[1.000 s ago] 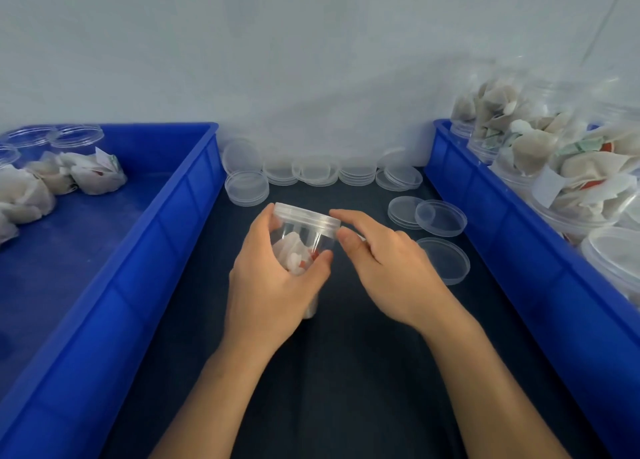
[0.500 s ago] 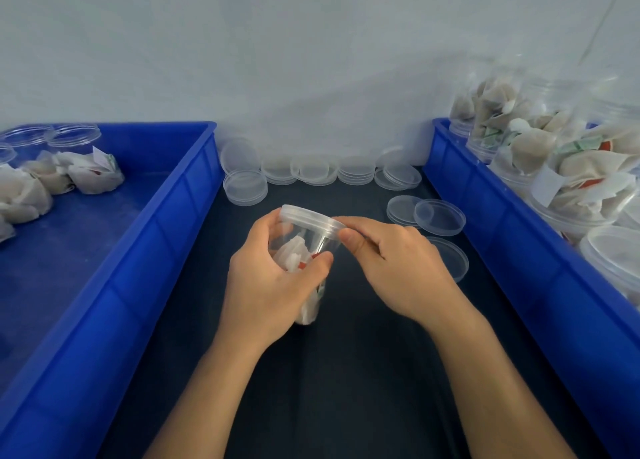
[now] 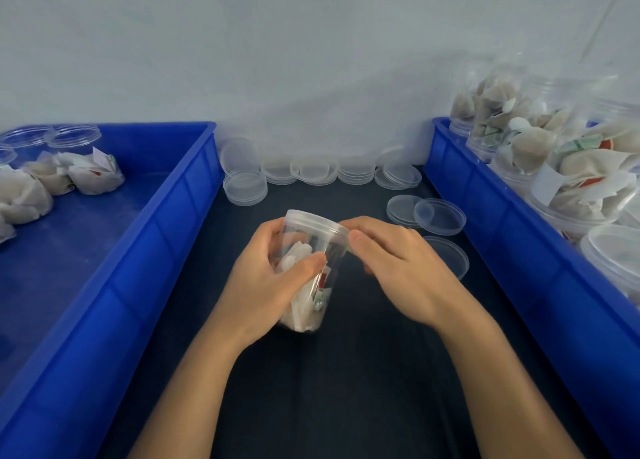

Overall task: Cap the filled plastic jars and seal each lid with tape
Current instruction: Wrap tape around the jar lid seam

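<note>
The clear plastic jar [image 3: 306, 271], packed with pale paper-wrapped sachets, sits tilted on the dark mat between the two blue crates, its top leaning away from the person. A translucent lid [image 3: 317, 224] already covers its mouth. The left hand [image 3: 266, 285] wraps around the jar's body, thumb pressed across the near face. The right hand [image 3: 394, 261] is closed in a narrow pinch at the lid's rim on the jar's right side, thumb and forefinger meeting against the edge; whether a strip of tape lies under them I cannot tell, since nothing there reads clearly as tape.

The step in hand looks like seating or sealing the lid. To do it well, the left hand should hold the jar firm without squeezing the thin wall out of round, while the right works around the rim, pressing evenly so the lid sits level all round.

Right of the jar lie loose spare lids [image 3: 438, 216], and beyond it, against the wall, more lids in low stacks [image 3: 313, 172]. Further right of the jar, the right crate [image 3: 519, 236] holds filled jars [image 3: 575, 184]. Left of the jar, the left crate [image 3: 145, 236] holds loose sachets [image 3: 93, 176] and empty jars [image 3: 74, 136].
</note>
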A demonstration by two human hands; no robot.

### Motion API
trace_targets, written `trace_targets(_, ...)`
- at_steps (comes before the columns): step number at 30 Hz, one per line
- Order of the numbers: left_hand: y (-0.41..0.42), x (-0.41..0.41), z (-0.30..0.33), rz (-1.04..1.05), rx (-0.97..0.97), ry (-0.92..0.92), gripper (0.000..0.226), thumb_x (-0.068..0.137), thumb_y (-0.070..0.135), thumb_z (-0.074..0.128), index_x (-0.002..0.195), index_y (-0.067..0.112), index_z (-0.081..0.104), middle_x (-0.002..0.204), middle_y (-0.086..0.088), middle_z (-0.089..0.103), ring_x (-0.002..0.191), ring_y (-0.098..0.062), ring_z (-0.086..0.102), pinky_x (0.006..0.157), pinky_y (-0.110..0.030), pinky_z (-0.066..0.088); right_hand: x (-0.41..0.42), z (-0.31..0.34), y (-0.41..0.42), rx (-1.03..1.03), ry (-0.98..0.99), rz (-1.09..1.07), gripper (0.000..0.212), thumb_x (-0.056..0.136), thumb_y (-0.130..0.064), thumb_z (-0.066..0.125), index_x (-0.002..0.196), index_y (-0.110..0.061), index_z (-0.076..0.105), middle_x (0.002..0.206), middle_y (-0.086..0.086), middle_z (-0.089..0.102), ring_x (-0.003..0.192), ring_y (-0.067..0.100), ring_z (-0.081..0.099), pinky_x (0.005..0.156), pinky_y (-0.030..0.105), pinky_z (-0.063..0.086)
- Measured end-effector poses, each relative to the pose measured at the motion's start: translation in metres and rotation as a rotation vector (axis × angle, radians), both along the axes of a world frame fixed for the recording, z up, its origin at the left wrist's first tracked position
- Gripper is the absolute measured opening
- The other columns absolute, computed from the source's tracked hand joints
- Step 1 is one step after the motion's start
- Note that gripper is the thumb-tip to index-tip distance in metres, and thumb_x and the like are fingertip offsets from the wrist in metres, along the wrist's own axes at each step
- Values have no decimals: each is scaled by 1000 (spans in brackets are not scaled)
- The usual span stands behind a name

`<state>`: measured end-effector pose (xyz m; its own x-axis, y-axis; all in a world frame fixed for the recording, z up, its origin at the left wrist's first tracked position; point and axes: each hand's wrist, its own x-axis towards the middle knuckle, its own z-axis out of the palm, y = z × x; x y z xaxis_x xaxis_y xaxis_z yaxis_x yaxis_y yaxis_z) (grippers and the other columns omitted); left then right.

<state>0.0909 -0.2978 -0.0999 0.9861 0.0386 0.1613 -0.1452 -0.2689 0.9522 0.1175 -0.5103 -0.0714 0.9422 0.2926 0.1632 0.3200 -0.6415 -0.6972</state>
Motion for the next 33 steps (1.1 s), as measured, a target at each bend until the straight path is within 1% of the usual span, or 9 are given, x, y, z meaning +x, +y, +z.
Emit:
trace_targets(3,0,-3,1,6,73,10,63,77,62,72,136,49,54,125,28,67,115,6,66,95,-33,57,0,-1,4,-67,-55,-25,28,108,-40,45,125,-44,66,70,-27,63,69,6,57,69,32,42)
trace_targets(6,-4,-11,4,187,299,-107,84,75,71,65,152,46,41,140,29,57,129,5,55,104,-32,49,-3,-1,9,-105,-119,-68,28,107,-40,46,126,-44,67,60,-24,55,71,9,57,73,38,49)
trace_targets(10,-24,-25,8,342,574,-321,83,81,65,59,156,37,35,144,20,50,125,-2,52,87,-31,49,-9,3,15,-124,-162,-85,30,106,-41,44,126,-46,67,63,-18,55,75,18,62,75,41,53)
trace_targets(13,-38,-25,3,321,734,-266,103,81,66,70,163,28,20,159,7,40,136,-18,51,85,-42,56,-9,4,16,-171,-161,-78,28,107,-38,41,115,-37,68,72,-12,63,77,23,63,76,46,55)
trace_targets(15,-39,-22,1,336,779,-237,107,82,61,77,163,27,17,160,5,38,133,-23,55,83,-46,55,-9,4,14,-168,-137,-62,28,105,-32,41,112,-36,67,73,-12,62,78,23,62,77,47,54)
trace_targets(19,-27,-14,-4,352,677,-223,99,80,55,77,161,38,22,155,16,42,122,-16,61,76,-38,45,-6,2,10,-60,-26,-28,42,102,-27,41,133,-48,62,64,-21,56,77,13,56,74,39,47)
trace_targets(24,-16,-9,-7,304,370,-196,99,77,55,82,159,51,27,147,34,44,114,29,45,83,-13,38,0,-3,7,-49,-53,-20,38,105,-45,44,141,-50,54,63,-28,59,71,8,52,72,33,39)
trace_targets(29,-15,-7,-11,274,144,-176,97,74,49,86,158,52,37,144,36,51,129,18,48,95,-12,41,4,-6,7,-70,-30,-17,38,104,-55,39,139,-52,54,62,-34,56,80,9,57,75,35,43)
trace_targets(33,-13,-4,-14,255,67,-165,93,76,39,91,155,51,43,136,42,54,123,23,50,85,-3,48,4,-5,9,-88,-26,-15,39,102,-62,34,136,-57,52,68,-32,61,82,7,61,79,37,50)
